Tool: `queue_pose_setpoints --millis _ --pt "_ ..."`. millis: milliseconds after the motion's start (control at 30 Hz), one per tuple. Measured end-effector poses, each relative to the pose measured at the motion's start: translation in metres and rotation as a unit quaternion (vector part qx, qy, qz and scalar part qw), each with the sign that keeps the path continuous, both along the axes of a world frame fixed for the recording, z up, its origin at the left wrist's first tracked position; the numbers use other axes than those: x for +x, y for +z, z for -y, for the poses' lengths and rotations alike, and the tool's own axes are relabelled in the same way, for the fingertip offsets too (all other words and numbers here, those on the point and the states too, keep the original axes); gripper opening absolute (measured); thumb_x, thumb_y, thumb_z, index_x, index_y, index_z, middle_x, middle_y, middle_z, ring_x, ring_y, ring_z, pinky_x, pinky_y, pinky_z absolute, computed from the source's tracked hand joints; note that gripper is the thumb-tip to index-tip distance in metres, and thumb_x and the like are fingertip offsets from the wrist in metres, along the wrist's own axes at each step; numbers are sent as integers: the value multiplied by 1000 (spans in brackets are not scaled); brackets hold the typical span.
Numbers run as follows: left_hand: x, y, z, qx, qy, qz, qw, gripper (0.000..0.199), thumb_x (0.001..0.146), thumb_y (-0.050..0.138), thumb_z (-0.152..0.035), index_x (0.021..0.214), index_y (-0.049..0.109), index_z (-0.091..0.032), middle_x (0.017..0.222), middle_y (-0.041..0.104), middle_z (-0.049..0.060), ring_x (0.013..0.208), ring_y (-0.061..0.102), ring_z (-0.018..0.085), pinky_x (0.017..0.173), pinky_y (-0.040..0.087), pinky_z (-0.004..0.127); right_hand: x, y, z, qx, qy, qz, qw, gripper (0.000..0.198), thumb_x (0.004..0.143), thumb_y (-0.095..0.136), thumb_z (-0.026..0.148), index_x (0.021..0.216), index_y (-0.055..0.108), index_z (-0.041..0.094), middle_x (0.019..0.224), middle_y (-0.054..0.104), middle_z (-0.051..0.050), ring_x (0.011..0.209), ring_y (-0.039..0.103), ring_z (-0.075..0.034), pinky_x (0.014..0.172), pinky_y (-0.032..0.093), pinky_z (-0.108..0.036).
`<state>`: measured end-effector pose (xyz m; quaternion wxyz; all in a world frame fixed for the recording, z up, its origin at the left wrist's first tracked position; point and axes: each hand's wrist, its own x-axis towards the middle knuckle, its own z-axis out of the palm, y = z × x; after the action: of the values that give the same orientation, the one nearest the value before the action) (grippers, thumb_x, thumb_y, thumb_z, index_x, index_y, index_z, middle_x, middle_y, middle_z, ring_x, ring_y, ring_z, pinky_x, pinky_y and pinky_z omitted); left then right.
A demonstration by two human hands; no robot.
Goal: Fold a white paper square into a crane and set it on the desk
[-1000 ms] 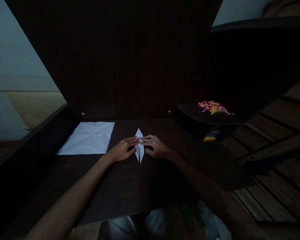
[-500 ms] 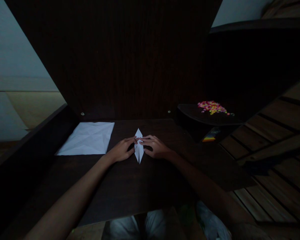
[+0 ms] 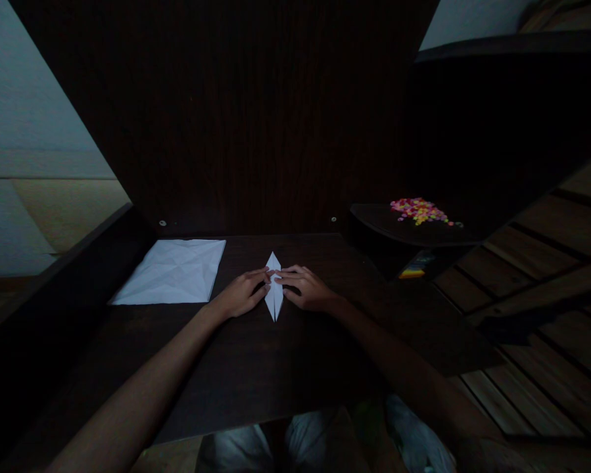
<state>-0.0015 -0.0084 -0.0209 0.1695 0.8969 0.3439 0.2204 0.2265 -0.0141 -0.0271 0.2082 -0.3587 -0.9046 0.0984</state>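
A white sheet of paper folded into a narrow diamond [image 3: 274, 301] lies on the dark desk, its long axis pointing away from me. A slit splits its near half into two points. My left hand [image 3: 243, 292] rests at its left side, with fingertips on the paper's middle and the thumb by its left edge. From the other side my right hand [image 3: 306, 288] reaches over it, fingers stretched out and pressing on the middle, thumb spread near the right edge. Both hands are open, and the fingertips hide part of the paper's centre.
Creased white square paper [image 3: 174, 272] lies flat on the desk's left part. A heap of small colourful pieces [image 3: 418, 210] sits on a low curved shelf [image 3: 374, 217] at right. A dark upright panel [image 3: 256, 131] closes off the back, and a raised side board [image 3: 58, 269] borders the left.
Hardly anything differs. Both hands stay on the folded paper, with only slight finger shifts; the whole view has moved by a tiny amount.
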Motion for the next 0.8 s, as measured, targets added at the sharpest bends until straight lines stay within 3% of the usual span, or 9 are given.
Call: queue_pose_setpoints --millis 533,800 --pt "0 -7 -1 68 1 18 998 22 93 46 -28 104 62 -19 132 56 9 126 48 22 105 42 43 -4 -7 -2 69 6 -28 997 31 88 55 20 117 65 19 126 63 -8 105 55 -24 89 46 -43" --pt "1 -2 0 50 8 17 999 23 93 45 -27 106 62 -19 127 60 8 120 52 22 103 44 42 -3 -8 -3 72 11 -28 997 32 87 55 19 118 65 18 127 61 -9 106 53 -25 88 46 -44"
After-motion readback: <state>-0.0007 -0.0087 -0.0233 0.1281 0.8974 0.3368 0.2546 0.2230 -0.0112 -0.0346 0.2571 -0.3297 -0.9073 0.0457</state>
